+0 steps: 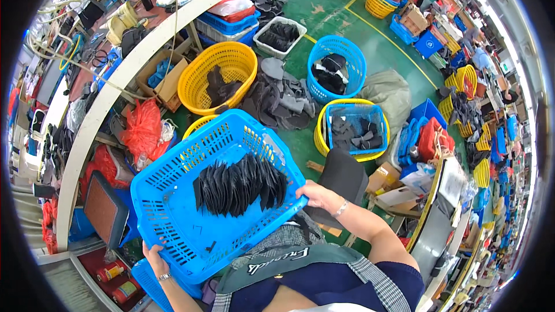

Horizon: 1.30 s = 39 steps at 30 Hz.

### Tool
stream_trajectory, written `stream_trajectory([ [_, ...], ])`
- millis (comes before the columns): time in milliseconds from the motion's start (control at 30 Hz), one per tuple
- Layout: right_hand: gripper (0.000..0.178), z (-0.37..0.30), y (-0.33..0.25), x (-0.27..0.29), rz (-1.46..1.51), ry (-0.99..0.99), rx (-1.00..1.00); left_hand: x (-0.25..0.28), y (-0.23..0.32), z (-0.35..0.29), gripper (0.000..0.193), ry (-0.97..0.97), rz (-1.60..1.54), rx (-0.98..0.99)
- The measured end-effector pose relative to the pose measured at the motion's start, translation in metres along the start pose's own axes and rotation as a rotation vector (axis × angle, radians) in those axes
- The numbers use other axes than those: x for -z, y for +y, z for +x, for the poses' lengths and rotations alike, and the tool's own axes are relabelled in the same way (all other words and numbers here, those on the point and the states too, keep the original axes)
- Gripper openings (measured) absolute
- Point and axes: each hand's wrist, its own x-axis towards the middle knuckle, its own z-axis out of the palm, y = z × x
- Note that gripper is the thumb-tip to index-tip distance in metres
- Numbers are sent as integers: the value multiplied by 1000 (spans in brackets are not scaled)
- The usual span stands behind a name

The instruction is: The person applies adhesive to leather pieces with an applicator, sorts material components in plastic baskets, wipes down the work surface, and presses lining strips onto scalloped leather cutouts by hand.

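Note:
A blue plastic basket (173, 219) with slotted walls is held up in front of my body, tilted so its inside faces me. My left hand (156, 258) grips its near left corner. On the opposite side, my right hand (319, 195) is closed around the rim at the right corner. Inside lies a row of stacked black cut pieces (240, 186), leaning against one another toward the right half of the basket floor. Beneath the near left corner, part of another blue basket (151, 282) shows.
Beyond stand a yellow basket (191, 84), a round blue basket (315, 52) and a yellow basket (319, 138) with a blue one inside. Dark cut pieces (280, 95) lie heaped on the green floor. A dark chair (341, 182) is by my right hand; a curved white beam (87, 133) runs at left.

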Motion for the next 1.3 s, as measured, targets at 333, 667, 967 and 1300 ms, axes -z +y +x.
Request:
stream_trajectory([
  [333, 52, -54, -71, 61, 211, 221, 139, -227, 36, 150, 52, -407, 122, 64],
  [667, 49, 17, -221, 179, 394, 309, 265, -508, -7, 299, 41, -309, 407, -296],
  [967, 40, 143, -403, 299, 406, 418, 335, -675, -56, 191, 19, -257, 123, 544],
  [1300, 29, 321, -556, 359, 493, 539, 420, -709, -117, 112, 28, -229, 229, 881],
])
